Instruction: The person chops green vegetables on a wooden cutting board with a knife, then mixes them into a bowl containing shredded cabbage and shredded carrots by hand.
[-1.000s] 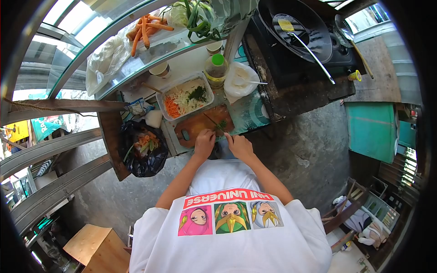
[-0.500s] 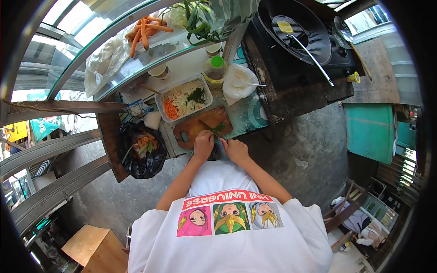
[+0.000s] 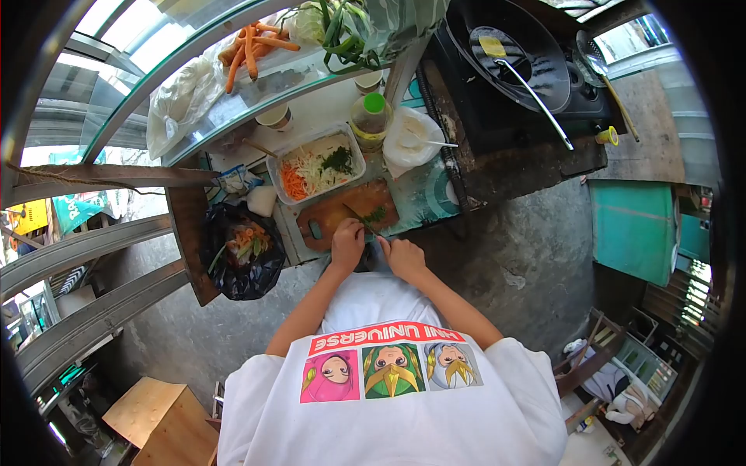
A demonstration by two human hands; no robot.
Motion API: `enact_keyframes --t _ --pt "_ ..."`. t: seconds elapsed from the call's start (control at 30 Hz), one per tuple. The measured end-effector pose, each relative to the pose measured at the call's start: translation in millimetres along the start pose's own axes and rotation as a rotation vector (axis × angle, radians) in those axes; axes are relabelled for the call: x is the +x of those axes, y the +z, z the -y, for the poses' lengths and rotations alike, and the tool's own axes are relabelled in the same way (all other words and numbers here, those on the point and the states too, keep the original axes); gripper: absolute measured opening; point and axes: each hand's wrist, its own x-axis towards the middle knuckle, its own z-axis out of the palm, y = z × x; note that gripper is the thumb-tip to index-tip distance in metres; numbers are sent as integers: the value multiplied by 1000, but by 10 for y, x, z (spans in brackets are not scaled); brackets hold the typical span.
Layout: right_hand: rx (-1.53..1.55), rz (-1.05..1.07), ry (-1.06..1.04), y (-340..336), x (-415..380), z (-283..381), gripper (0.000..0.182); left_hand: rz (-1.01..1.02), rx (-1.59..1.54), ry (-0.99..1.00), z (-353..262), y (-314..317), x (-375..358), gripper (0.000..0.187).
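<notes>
In the head view, both hands meet at the near edge of a wooden cutting board (image 3: pixel 342 211) in the middle of the frame. The left hand (image 3: pixel 347 241) is curled, its fingers bent down over a small bunch of green herbs (image 3: pixel 374 215) on the right part of the board. The right hand (image 3: pixel 404 255) sits just beside it, fingers closed around something that looks like a knife handle; a thin dark blade (image 3: pixel 356 216) runs from the hands up across the board, though the grip itself is too small to make out clearly.

Just above the board stands a clear plastic tub (image 3: pixel 315 165) of shredded carrot, cabbage and chopped greens. To its right are a bottle with a green cap (image 3: pixel 370 120) and a white bag (image 3: pixel 410 140) with a spoon in it. A black bag of vegetable scraps (image 3: pixel 242 250) hangs at the left edge of the table (image 3: pixel 423 194). Whole carrots (image 3: pixel 247 48) lie on the glass shelf at upper left. A black wok (image 3: pixel 513 48) with a ladle sits at upper right.
</notes>
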Motion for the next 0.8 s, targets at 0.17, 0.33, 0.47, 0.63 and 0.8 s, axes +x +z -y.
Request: enact_keyframes --t 0.17,0.33,0.47,0.63,0.8 --pt "6 -58 -44 0 52 44 63 -32 -20 -15 -18 -12 48 11" --pt "-24 -89 -77 93 85 -9 63 -27 -28 -66 -22 -13 29 10" --pt "24 -96 -56 86 102 52 62 -15 -28 -48 6 -4 30 10" --pt "23 -102 -54 146 31 16 63 -52 -20 -31 12 -12 4 10" --pt "35 -55 -40 45 47 105 62 -42 -9 -43 18 -13 11 10"
